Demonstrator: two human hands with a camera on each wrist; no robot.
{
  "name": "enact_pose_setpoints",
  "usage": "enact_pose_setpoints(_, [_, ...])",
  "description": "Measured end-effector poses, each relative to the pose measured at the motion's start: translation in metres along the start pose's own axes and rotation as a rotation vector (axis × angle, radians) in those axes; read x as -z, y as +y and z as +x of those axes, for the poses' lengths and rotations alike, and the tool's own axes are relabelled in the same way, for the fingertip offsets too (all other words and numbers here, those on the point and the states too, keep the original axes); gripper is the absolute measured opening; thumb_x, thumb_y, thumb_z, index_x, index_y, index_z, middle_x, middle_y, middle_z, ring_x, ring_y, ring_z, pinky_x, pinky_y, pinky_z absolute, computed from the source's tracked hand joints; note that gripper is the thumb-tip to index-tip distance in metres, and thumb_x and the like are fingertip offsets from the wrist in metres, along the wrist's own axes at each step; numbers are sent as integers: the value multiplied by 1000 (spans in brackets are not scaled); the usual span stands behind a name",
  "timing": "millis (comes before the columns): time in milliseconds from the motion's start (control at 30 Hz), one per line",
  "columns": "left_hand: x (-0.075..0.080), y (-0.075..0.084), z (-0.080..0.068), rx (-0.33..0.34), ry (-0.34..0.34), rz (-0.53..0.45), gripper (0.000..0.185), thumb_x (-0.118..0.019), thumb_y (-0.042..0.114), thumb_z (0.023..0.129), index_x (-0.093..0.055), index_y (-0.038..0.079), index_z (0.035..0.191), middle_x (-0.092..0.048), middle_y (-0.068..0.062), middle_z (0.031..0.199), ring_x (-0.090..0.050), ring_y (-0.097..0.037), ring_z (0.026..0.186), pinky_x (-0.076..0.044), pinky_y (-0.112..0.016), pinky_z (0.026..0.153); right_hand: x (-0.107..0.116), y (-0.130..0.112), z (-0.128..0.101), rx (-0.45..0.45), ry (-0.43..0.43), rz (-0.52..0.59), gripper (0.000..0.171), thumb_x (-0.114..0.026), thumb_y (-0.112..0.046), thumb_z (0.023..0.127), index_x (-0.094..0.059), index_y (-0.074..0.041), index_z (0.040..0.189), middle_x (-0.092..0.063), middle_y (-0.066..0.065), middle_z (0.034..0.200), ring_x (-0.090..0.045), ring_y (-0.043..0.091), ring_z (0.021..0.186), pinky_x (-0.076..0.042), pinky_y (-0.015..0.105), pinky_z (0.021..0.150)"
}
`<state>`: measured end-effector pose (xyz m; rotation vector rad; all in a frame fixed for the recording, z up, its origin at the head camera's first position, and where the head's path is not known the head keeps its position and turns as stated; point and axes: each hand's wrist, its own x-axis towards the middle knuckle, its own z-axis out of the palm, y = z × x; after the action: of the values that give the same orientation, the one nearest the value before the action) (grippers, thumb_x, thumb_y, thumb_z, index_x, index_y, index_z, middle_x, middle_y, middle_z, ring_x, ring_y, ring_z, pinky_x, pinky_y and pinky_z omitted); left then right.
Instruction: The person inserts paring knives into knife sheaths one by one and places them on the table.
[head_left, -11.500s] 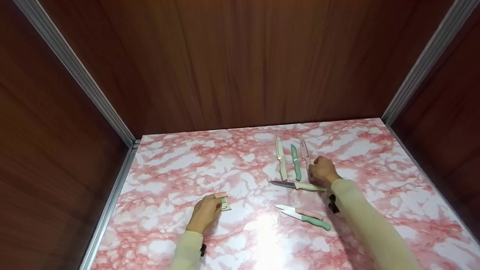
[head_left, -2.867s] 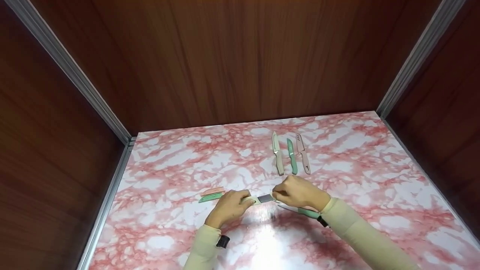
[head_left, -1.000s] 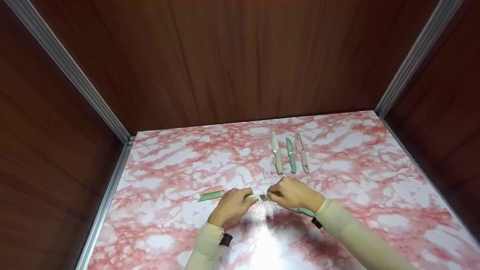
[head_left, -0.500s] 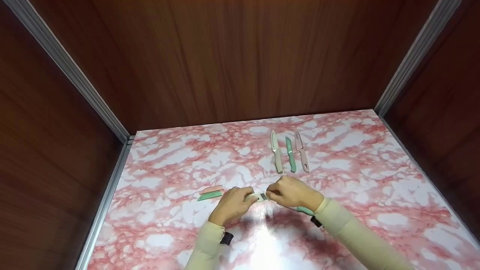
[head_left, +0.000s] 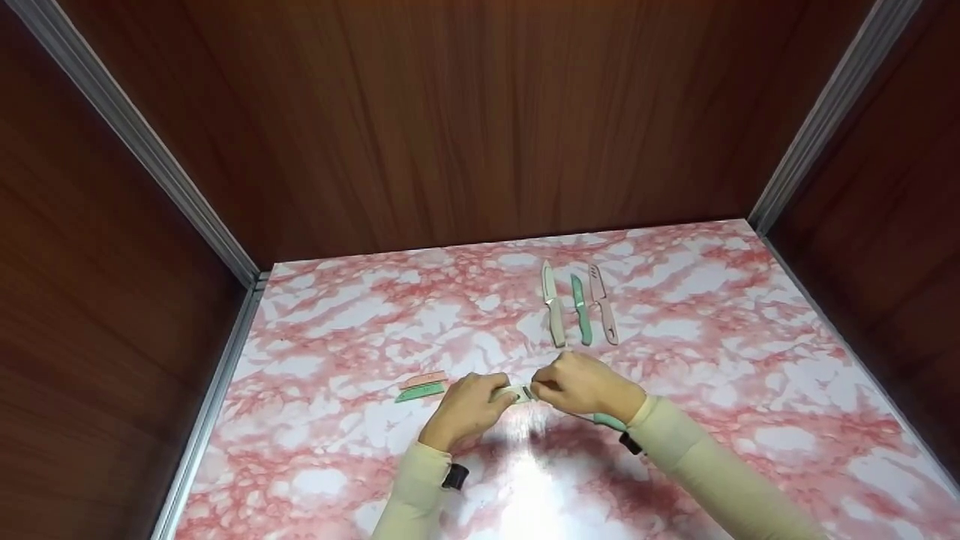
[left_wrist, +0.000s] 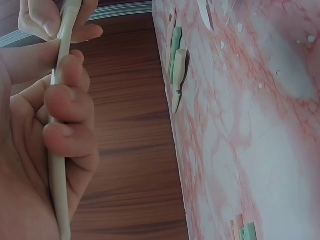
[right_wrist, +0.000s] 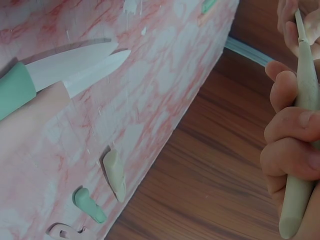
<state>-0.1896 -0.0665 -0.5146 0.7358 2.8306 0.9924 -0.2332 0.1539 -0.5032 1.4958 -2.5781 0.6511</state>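
Light falls from above: a white glare patch sits on the tabletop [head_left: 525,480] near the sleeves, with soft shadows beside it. Wood walls stay dim. Both wrist views look tilted, their close fingers [left_wrist: 65,100] perhaps slightly blurred.

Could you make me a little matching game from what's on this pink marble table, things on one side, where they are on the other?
Things:
1. cream knife
2. green knife
3. pink and green covers
4. two bare-bladed knives

Places:
A. lying on the table beyond the left hand
B. middle of the row of three at the back
C. gripped by the right hand
D. lying side by side under the right wrist

Pairs: 1-C, 2-B, 3-A, 4-D
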Motion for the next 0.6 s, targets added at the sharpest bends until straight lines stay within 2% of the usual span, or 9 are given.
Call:
enact_pose_setpoints(300, [0,2,1,5,-9,-21,26,-57,27,94,-50,18,71,-33,10,57,-30,-5,49,-28,-22,48,-1,-1,1,-10,-5,4,33,-55,-18,92,-46,-24,61,-31,-17,53,-27,-4,45,-25,16,45])
enact_pose_setpoints(600, [-1,3,1,6,-5,-25,25,-57,28,95,-51,17,72,-35,10,57,-31,-6,49,-28,-23,48,1,-2,2,12,-3,-14,33,-54,-19,92,-45,-24,61,-31,-17,53,-26,-3,44,-25,16,45])
